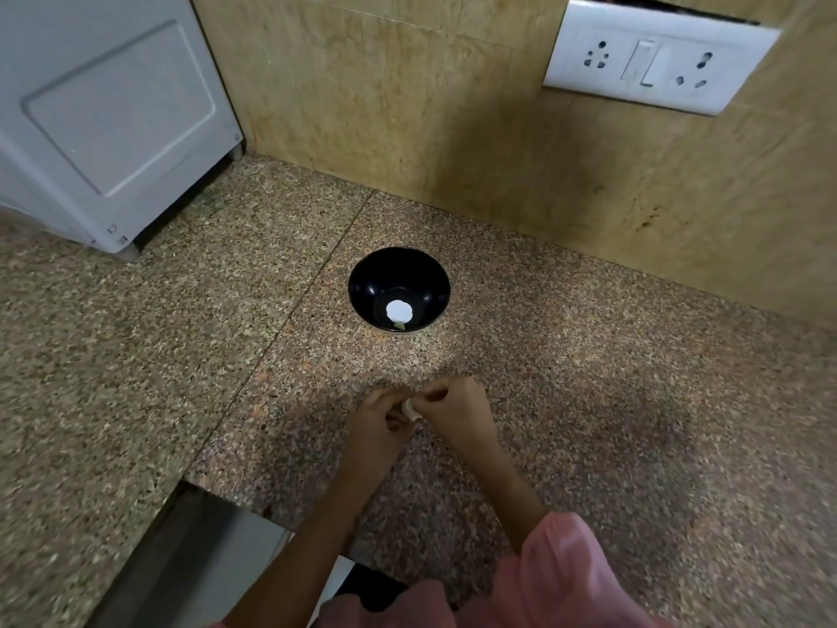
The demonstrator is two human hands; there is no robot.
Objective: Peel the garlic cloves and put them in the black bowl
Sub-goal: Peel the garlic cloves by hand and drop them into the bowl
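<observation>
Pinching a pale garlic clove (411, 410) between them, the left hand (378, 426) and right hand (457, 407) meet over the speckled table (589, 401), fingers of both curled onto it; beyond them, well apart, sits the black bowl (362, 285), a round white patch (398, 311) at its bottom; a white appliance (108, 120) stands far left; a socket plate (656, 61) hangs on the wall.

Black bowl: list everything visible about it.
The black bowl is small, round, glossy, plastic-looking, upright on the speckled stone counter near the wall. At its bottom shows a white round patch, sticker or glare unclear, with a pale-green scrap beside it. The left hand and right hand, pinching a garlic clove, are apart from it.
</observation>
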